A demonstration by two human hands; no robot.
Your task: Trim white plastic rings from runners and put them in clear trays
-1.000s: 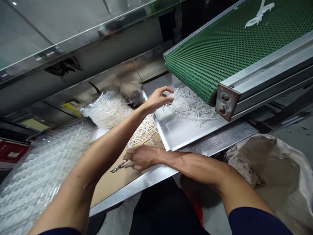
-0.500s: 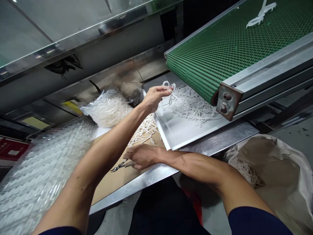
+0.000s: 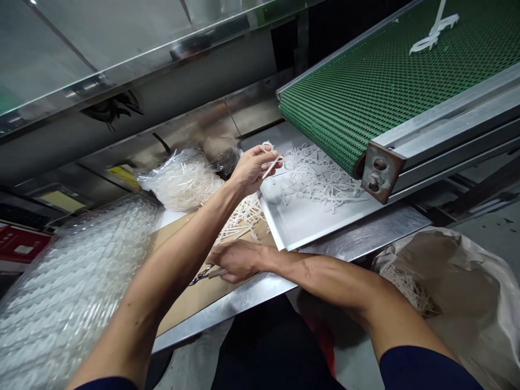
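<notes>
My left hand (image 3: 254, 169) is raised over the inner corner of a white metal tray (image 3: 309, 227), pinching a white plastic moulded strip (image 3: 271, 167) with a loop at one end. A heap of similar white plastic pieces (image 3: 320, 176) lies on the tray just right of that hand. My right hand (image 3: 238, 261) rests low on a cardboard sheet (image 3: 195, 298), closed around the handles of small metal cutting nippers (image 3: 201, 276). Their jaws stick out past my fingers. Loose white pieces (image 3: 239, 219) lie on the cardboard between my arms.
A green mesh conveyor belt (image 3: 365, 92) ends above the tray, with a white piece (image 3: 434, 35) on it. A steel table edge (image 3: 239, 303) runs below the cardboard. Clear bags of white parts (image 3: 182, 181) lie left, and an open sack (image 3: 447, 281) holding white pieces sits lower right.
My left hand has lifted a white piece off the heap and drawn it back toward the tray's corner. My right hand stays on the nippers, and the view has shifted slightly.
</notes>
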